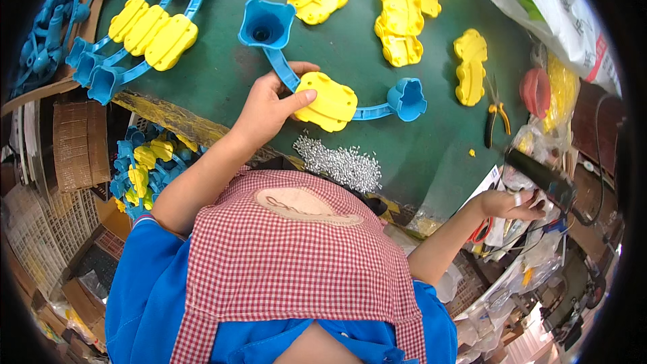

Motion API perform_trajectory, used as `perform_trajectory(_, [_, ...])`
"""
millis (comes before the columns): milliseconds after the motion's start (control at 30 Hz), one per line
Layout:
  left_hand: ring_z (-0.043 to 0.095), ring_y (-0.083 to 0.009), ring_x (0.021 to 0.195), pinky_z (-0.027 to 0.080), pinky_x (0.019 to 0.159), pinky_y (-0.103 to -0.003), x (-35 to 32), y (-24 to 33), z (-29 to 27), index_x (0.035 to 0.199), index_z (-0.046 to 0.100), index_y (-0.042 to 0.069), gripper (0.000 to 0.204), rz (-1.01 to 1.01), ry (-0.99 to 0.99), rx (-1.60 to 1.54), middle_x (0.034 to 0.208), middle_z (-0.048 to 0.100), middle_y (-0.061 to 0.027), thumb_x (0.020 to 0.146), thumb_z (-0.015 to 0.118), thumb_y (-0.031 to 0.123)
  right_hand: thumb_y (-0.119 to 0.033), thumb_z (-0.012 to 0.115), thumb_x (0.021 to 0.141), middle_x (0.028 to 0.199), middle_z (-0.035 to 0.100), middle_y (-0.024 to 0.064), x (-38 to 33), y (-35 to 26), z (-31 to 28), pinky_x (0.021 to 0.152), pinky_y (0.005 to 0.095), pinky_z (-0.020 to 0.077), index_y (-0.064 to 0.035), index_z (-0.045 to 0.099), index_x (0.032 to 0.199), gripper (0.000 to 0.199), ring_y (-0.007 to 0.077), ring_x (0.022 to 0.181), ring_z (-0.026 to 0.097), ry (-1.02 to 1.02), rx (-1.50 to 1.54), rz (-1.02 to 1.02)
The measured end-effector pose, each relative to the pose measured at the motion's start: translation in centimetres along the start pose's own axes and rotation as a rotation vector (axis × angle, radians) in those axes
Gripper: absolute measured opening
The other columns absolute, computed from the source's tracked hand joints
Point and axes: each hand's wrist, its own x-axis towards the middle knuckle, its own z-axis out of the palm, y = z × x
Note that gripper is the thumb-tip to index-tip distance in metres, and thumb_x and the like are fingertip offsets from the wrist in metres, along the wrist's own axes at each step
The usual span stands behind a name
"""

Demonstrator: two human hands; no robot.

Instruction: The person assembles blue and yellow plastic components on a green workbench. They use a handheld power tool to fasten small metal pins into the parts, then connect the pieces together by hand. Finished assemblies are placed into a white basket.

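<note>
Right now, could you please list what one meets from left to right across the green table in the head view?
Three yellow blocks, left hand, held yellow piece, its right blue cup, lone yellow piece, pliers.

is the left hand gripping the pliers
No, the left hand holds a blue-and-yellow plastic assembly; the pliers lie on the table.

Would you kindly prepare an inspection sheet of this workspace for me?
Surface: green table, with a worn, yellow-marked edge on the person's side.
Job's things: blue-and-yellow assembly held above the table; similar pieces at upper left; loose yellow plates; pile of small silver pieces.
Clutter: pliers; white plastic bag at upper right.
Hands: left hand grips the assembly; right hand is beside a dark cylindrical tool, contact unclear.
Cables: dark cable, far right.
Surroundings: cardboard box, left.
</note>
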Motion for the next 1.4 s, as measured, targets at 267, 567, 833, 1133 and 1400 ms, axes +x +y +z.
perform_trajectory(267, [0.061,-0.0177,0.103,0.048,0.092,-0.03,0.6,0.1,0.3,0.123,0.053,-0.002,0.04,-0.043,-0.011,-0.023,0.113,0.062,-0.0111,0.087,0.064,0.013,-0.01,0.058,0.092,0.128,0.05,0.0158,1.4,2.5,3.1,0.101,0.0348,0.0381,0.007,0.038,0.132,0.048,0.0219,0.112,0.051,-0.359,0.133,0.308])
perform_trajectory(567, [0.061,-0.0114,0.092,0.05,0.084,-0.027,0.3,0.6,0.5,0.118,0.057,0.0,0.035,-0.011,-0.021,-0.007,0.105,0.064,-0.0062,0.086,0.065,0.008,-0.021,0.067,0.086,0.092,0.06,0.0159,-0.6,0.4,4.1,0.068,0.0333,0.0514,0.0042,0.047,0.111,0.041,0.0221,0.075,0.059,-0.321,0.511,0.269])
perform_trajectory(833, [0.06,-0.0117,0.086,0.05,0.078,-0.027,1.1,-0.1,2.1,0.124,0.053,0.0,0.048,0.014,-0.014,0.042,0.105,0.063,-0.0073,0.082,0.072,0.013,-0.038,0.071,0.078,0.094,0.055,0.0152,-3.5,-9.0,2.4,0.079,0.0407,0.0495,-0.0082,0.024,0.144,0.087,0.0242,0.084,0.058,-0.643,0.968,0.592])
perform_trajectory(1133, [0.045,-0.0035,0.06,0.037,0.054,-0.019,-3.3,-1.2,0.8,0.103,0.052,0.003,0.026,0.26,0.183,0.108,0.069,0.048,0.0015,0.083,0.067,0.008,-0.041,0.078,0.074,0.075,0.056,0.0083,-5.8,-12.7,1.8,0.07,0.0396,0.0459,-0.0075,0.024,0.14,0.092,0.0214,0.068,0.056,-0.847,1.044,0.704])
perform_trajectory(1400, [0.058,-0.0192,0.066,0.049,0.057,-0.031,-3.4,-0.4,3.5,0.081,0.067,0.008,0.011,0.719,-0.274,0.83,0.073,0.059,-0.0015,0.073,0.073,0.013,-0.042,0.074,0.075,0.074,0.054,0.0066,-10.8,-14.9,1.0,0.069,0.038,0.0447,-0.0092,0.026,0.138,0.086,0.0191,0.068,0.054,-0.77,0.922,0.728])
